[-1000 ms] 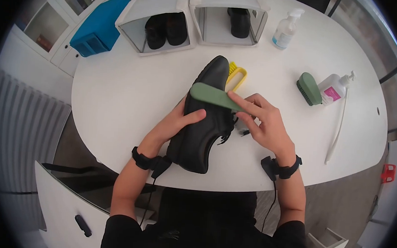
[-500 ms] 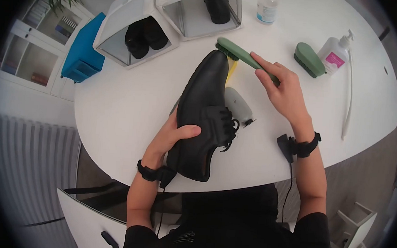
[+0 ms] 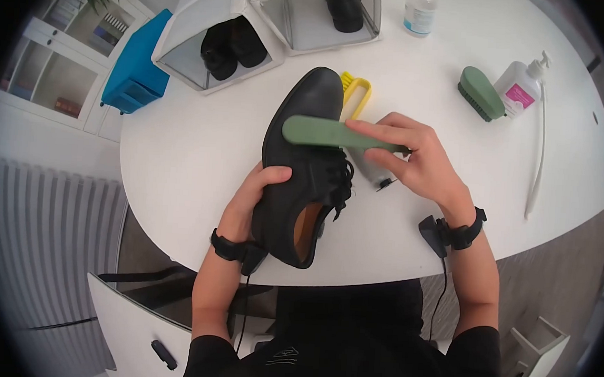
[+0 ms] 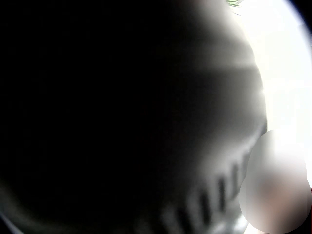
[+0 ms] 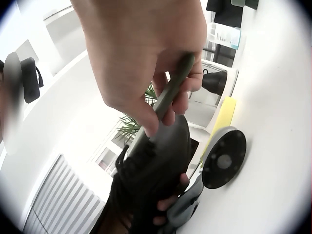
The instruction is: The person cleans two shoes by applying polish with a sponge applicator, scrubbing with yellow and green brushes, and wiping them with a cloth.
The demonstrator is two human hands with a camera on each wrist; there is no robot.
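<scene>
My left hand (image 3: pixel 247 197) grips a black lace-up shoe (image 3: pixel 281 211) by its side, thumb over the upper and the other fingers hidden beneath. The toe points away from me, and the tan lining shows in the opening. My right hand (image 3: pixel 425 158) holds a long-handled green brush (image 3: pixel 316 130) by its handle. The brush head lies across the shoe's upper just ahead of the laces (image 5: pixel 131 158), bristles hidden underneath. In the right wrist view, thumb and fingers pinch the brush handle (image 5: pixel 170 92). Dark, blurred shoe surface (image 4: pixel 214 97) fills most of the left wrist view.
Beyond the shoe lies a yellow brush (image 3: pixel 357 95); a grey object (image 3: pixel 372 171) lies beside the laces. Two white boxes (image 3: pixel 273 41) with black shoes stand at the back. A second green brush (image 3: pixel 481 92), a pump bottle (image 3: pixel 519 88) and a clear bottle (image 3: pixel 420 12) stand right.
The green brush went from across the upper out to the toe, then back across the upper. The shoe has tilted, so its opening shows more. My left hand keeps its grip.
</scene>
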